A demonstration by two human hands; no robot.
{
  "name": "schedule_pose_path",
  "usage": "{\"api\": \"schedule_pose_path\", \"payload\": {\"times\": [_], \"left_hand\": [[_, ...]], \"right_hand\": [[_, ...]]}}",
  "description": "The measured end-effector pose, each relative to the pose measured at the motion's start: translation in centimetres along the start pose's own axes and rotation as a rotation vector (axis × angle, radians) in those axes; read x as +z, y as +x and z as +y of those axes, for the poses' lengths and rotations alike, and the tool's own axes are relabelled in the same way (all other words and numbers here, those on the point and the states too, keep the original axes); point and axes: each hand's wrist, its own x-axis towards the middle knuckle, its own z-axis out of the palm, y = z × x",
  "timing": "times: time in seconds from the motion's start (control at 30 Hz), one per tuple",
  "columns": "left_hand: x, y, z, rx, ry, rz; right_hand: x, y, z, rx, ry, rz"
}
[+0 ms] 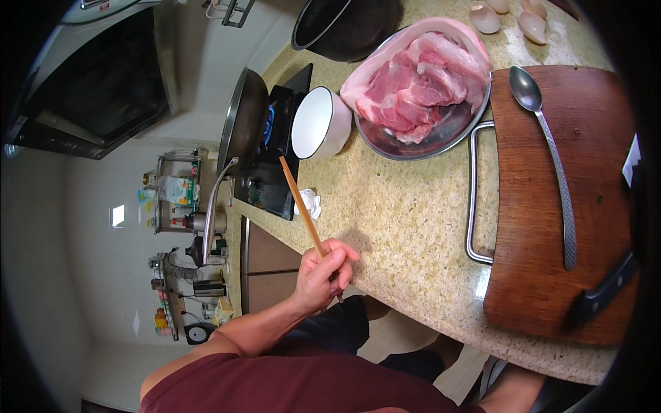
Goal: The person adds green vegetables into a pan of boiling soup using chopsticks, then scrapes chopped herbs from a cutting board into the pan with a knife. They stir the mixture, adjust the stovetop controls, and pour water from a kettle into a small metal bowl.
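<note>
My left hand (326,273) is closed around wooden chopsticks (301,206). Their tips point towards a white bowl (312,124) with a dark rim, apart from it. Beyond the chopsticks lies a crumpled white tissue (309,203) at the edge of a black gas stove (266,183). A wok (248,116) with a metal handle sits over a blue flame (269,125); its inside is hidden. My right hand is out of view; only part of that forearm shows at the bottom right.
Raw pork (413,85) fills a metal basin (428,153) near a black pot (346,31). A wooden cutting board (521,217) with a metal handle bears a long spoon (555,149) and a black-handled knife (607,289). Eggshells (485,19) lie behind. A range hood (98,88) is at left.
</note>
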Motion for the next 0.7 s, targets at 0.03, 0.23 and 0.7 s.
{"api": "schedule_pose_path", "payload": {"times": [0.03,0.23,0.7], "left_hand": [[-0.1,-0.1,0.0,0.005,0.011,0.001],[-0.3,-0.2,-0.1,0.000,-0.034,-0.003],[0.0,0.0,-0.1,-0.002,-0.008,0.013]], "right_hand": [[0.2,0.2,0.0,-0.007,0.007,-0.001],[0.9,0.0,0.7,-0.013,0.008,-0.015],[2.1,-0.3,1.2,-0.017,0.020,-0.024]]}}
